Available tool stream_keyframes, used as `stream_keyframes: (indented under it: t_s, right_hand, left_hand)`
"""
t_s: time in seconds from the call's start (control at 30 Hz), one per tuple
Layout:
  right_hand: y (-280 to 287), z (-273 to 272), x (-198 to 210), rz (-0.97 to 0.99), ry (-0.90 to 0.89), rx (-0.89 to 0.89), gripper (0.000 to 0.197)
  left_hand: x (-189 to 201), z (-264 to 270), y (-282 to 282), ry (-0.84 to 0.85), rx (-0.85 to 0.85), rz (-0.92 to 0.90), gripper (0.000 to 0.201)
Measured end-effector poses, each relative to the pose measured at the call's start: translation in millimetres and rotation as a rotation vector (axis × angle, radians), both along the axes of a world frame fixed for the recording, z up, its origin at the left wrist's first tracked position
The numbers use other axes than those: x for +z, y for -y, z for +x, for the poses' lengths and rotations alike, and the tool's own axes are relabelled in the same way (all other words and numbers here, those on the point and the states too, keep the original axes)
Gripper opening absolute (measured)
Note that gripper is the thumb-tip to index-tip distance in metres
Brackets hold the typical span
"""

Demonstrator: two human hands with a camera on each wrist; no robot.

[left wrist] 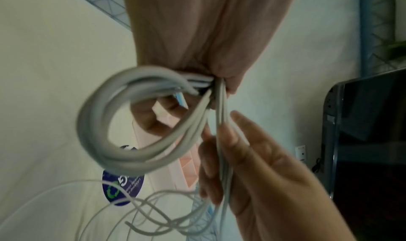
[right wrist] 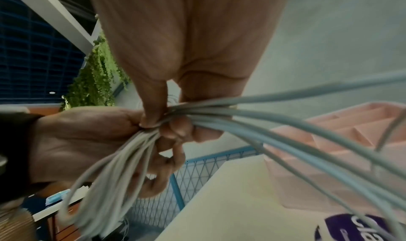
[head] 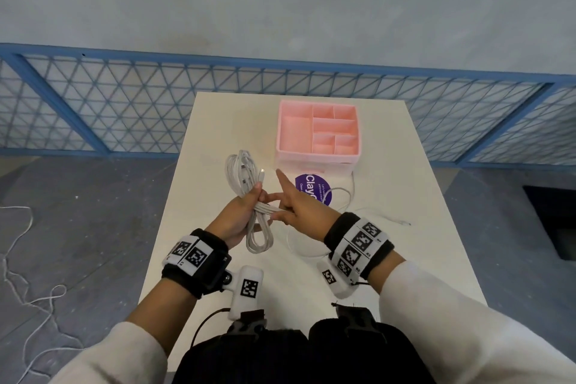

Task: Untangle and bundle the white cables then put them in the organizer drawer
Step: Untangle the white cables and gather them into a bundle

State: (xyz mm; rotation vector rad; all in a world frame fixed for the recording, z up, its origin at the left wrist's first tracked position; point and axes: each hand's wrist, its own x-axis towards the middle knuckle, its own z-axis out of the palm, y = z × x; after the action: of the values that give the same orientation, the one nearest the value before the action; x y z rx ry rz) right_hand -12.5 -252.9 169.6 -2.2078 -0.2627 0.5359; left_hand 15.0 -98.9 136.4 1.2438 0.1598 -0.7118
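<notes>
A coil of white cable [head: 241, 171] is held above the white table [head: 233, 121]. My left hand [head: 254, 196] grips the coil round its middle, with loops above and below the fist. My right hand [head: 280, 206] meets it from the right: the index finger points up and the other fingers pinch strands at the coil's waist. In the left wrist view the coil [left wrist: 98, 123] loops out from my palm and right-hand fingers [left wrist: 226, 140] lie along the strands. The right wrist view shows the strands [right wrist: 274, 123] fanning out. The pink organizer [head: 314, 157] stands behind the hands, compartments empty.
A second thin white cable [head: 346, 196] lies loose on the table right of the hands, its plug [head: 403, 222] near the right edge. A round purple sticker [head: 313, 188] lies before the organizer. A blue mesh fence [head: 124, 103] stands behind; a cord [head: 18, 259] trails on the floor at left.
</notes>
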Motion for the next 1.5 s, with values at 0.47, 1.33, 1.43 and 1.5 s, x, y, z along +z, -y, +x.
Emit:
stream_keyframes:
  t_s: [0.47,1.33,1.43,1.5]
  right_hand:
    - [55.9,6.4,-10.2,-0.295,0.075,0.083,0.019]
    - [-3.1,20.5,40.0,-0.648,0.239,0.368,0.038]
    - [4.3,22.7,35.6,-0.731,0.293,0.201,0.063]
    - [3.8,23.2,33.1,-0.754,0.283,0.182,0.064]
  left_hand:
    - [12.8,28.2,-21.6,-0.113,0.525,-0.378,0.041]
    - [3.6,4.0,33.1,0.32,0.218,0.158,0.032]
    - [4.4,-5.2,36.1,0.322,0.174,0.197,0.036]
    - [9.2,-8.9,37.6,0.384,0.137,0.254,0.029]
